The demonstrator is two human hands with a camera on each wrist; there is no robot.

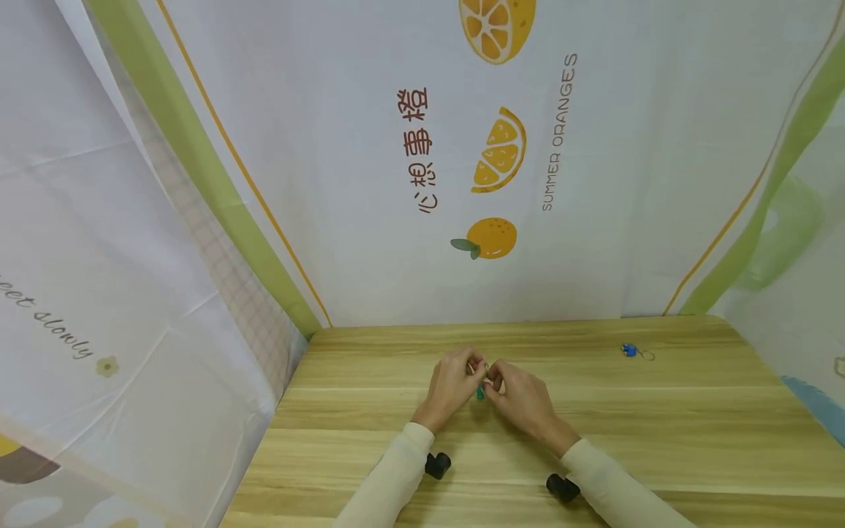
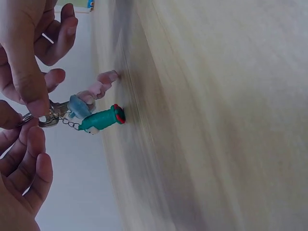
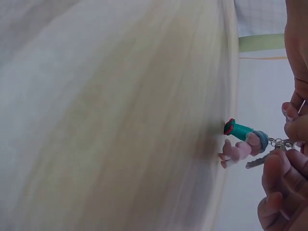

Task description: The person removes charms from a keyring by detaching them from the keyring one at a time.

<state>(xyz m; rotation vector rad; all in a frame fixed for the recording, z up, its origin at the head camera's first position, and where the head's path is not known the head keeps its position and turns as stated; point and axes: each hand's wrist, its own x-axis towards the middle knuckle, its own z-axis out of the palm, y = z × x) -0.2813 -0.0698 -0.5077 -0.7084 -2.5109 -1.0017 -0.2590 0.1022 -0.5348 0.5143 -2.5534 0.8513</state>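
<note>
With fingertips close together, the left hand [image 1: 451, 385] and the right hand [image 1: 526, 402] are both pinching metal rings [image 2: 48, 122], and we are seeing each grip as a narrow one. From these rings a key [image 3: 255, 163] is hanging, along with a green charm [image 2: 102, 120] on a short chain [image 2: 70, 123] and a pink-and-blue figure [image 2: 96, 91], the last two sitting just beside each other. We are finding this bunch low over the wooden table [image 1: 660, 425], between the hands; whether the green charm's end is touching the wood, we are unable to tell. Over to the right, well apart from the hands, a blue keychain [image 1: 629, 350] with its own ring is lying on the table. Nearer us, one black object [image 1: 439, 465] is showing beside the left sleeve [image 1: 392, 469] and a second black object [image 1: 562, 488] beside the right sleeve [image 1: 617, 484]. Behind the table, a white cloth [image 1: 370, 257] is hanging, bearing printed oranges [image 1: 491, 238].
</note>
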